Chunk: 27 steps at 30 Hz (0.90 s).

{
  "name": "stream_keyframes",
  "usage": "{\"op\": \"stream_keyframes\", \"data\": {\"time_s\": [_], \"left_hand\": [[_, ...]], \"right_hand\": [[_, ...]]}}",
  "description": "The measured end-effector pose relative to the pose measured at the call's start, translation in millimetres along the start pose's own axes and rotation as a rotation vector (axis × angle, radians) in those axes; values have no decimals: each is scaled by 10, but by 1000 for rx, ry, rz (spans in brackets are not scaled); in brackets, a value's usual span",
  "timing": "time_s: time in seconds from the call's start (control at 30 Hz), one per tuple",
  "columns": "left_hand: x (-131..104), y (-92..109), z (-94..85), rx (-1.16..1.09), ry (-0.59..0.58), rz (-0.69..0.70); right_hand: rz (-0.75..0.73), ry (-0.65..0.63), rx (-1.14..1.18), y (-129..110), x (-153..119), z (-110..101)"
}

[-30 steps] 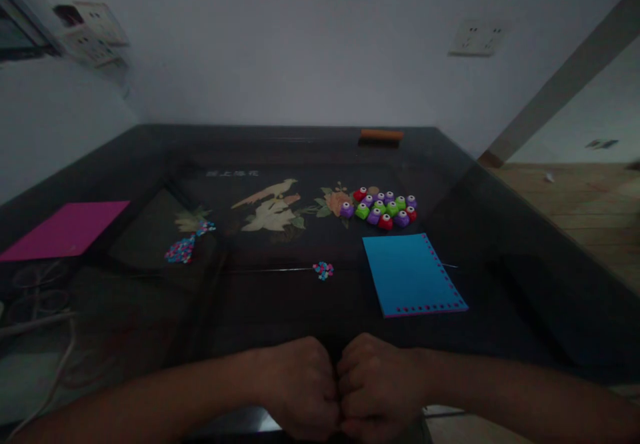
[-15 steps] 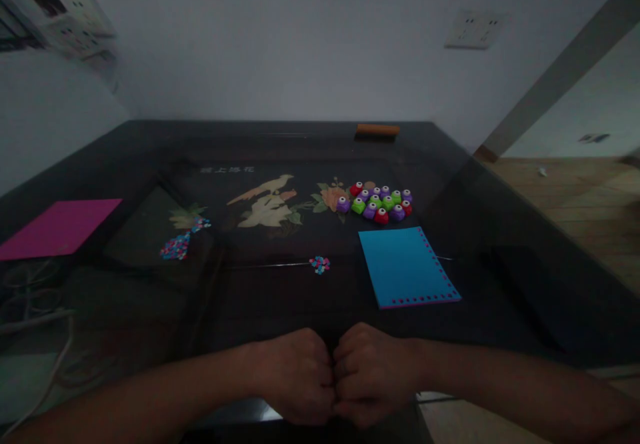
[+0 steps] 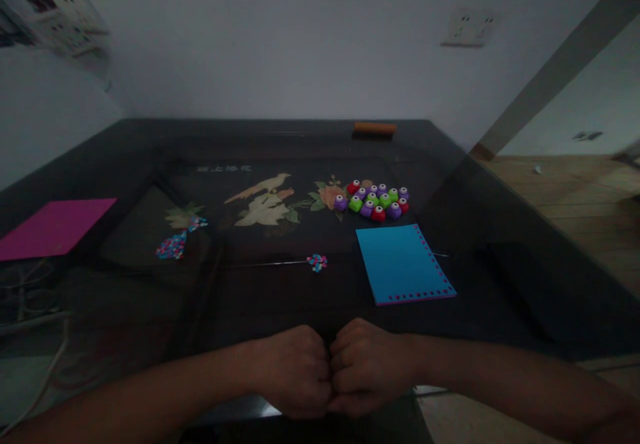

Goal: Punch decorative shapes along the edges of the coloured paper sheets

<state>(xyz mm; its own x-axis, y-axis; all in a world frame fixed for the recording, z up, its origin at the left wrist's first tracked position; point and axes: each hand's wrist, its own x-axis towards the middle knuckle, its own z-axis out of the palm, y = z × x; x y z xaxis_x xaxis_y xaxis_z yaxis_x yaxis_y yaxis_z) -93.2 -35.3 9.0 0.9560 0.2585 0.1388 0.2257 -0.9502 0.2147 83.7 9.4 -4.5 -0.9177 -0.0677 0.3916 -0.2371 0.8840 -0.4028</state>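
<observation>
My left hand [image 3: 295,371] and my right hand [image 3: 364,366] are curled into fists at the front edge of the dark table, knuckles touching. Nothing shows in either fist. A blue sheet [image 3: 405,263], with pink dots along its right and front edges and pink beneath it, lies just beyond my right hand. Straight ahead of the fists is a small cluster of pink, blue and white bits [image 3: 317,262]. Behind the blue sheet sit several red, green and purple pieces [image 3: 379,199], each topped with a white eye-like dot.
A larger heap of the same bits [image 3: 172,246] lies to the left, near a pink sheet [image 3: 57,228]. White cables [image 3: 55,357] run along the left edge. An orange-brown roll [image 3: 375,129] rests at the back by the wall. A dark flat object [image 3: 530,291] lies at right.
Both fists keep their closed pose against each other. The whole view has shifted slightly, so everything appears a little further left and up.
</observation>
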Motion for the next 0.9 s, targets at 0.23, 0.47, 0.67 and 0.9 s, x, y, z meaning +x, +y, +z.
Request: {"op": "stream_keyframes", "data": {"time_s": [0.23, 0.47, 0.67, 0.9], "left_hand": [[13, -2, -26, 4, -24, -10], [22, -4, -41, 3, -75, -4], [17, -9, -23, 10, -64, -1], [5, -17, 1, 22, -45, 4]], "right_hand": [[-9, 36, 31, 10, 33, -35], [-15, 43, 28, 11, 22, 4], [-4, 29, 40, 12, 18, 5], [8, 42, 16, 4, 20, 9]]}}
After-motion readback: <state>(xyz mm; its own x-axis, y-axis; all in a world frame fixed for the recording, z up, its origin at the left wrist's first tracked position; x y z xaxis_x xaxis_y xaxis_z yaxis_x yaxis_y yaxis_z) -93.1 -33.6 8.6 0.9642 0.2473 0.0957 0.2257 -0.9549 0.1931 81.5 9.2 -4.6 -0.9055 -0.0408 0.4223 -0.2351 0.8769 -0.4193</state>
